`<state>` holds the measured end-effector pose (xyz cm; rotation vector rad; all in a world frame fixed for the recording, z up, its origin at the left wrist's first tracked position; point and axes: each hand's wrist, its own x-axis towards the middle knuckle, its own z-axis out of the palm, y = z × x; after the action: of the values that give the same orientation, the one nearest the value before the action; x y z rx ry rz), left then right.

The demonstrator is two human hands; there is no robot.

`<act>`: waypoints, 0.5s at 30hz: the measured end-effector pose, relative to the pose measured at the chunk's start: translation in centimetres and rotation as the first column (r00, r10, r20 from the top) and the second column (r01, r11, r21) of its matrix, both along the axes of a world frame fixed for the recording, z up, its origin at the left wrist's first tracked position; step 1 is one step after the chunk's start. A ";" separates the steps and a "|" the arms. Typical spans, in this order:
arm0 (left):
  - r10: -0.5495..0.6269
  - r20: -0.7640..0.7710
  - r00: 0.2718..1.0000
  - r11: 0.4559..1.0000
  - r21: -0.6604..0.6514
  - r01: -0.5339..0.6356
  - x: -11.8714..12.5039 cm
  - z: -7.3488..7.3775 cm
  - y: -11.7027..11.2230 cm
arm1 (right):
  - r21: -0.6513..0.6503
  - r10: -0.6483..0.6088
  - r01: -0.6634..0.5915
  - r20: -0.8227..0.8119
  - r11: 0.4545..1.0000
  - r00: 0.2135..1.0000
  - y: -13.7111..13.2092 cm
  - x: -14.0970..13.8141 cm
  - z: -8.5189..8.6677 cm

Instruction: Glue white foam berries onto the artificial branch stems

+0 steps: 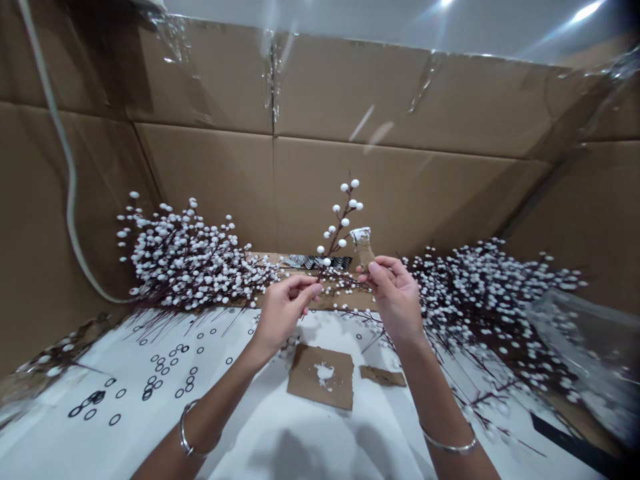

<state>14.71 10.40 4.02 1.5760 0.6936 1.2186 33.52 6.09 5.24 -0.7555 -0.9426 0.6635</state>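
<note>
My left hand (289, 303) is closed around the stem of a brown artificial twig (344, 217) dotted with white berries, which points up and away. My right hand (395, 293) pinches a small strip of cardboard (364, 250) whose upper end is coated in something white. That strip is held upright just right of the twig; I cannot tell whether the two touch. Below both hands a square piece of cardboard (320, 390) lies on the white table, bearing a white smear (324, 373). Beside it lies a narrow cardboard scrap (383, 376).
Piles of white-berry twigs stand at left (190, 260) and right (480, 287). Several black rings (160, 363) are scattered on the white tabletop (240, 413). Cardboard walls (350, 100) enclose the back and sides. A clear plastic bag (575, 340) lies right; a pale cable (73, 193) hangs left.
</note>
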 end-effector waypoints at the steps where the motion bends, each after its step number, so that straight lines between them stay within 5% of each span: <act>1: -0.001 0.000 1.000 1.000 0.002 0.001 0.0 0.0 0.0 | -0.005 -0.005 0.005 0.007 1.000 1.000 0.0 0.0 0.0; 15: 0.011 -0.034 0.999 0.999 0.035 -0.010 -0.2 0.3 -0.3 | 0.059 -0.083 0.088 -0.076 0.994 0.994 -0.2 0.9 0.5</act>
<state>14.53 10.15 4.37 1.6275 0.7069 1.2197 34.43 5.90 5.76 -0.7080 -0.8548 0.5807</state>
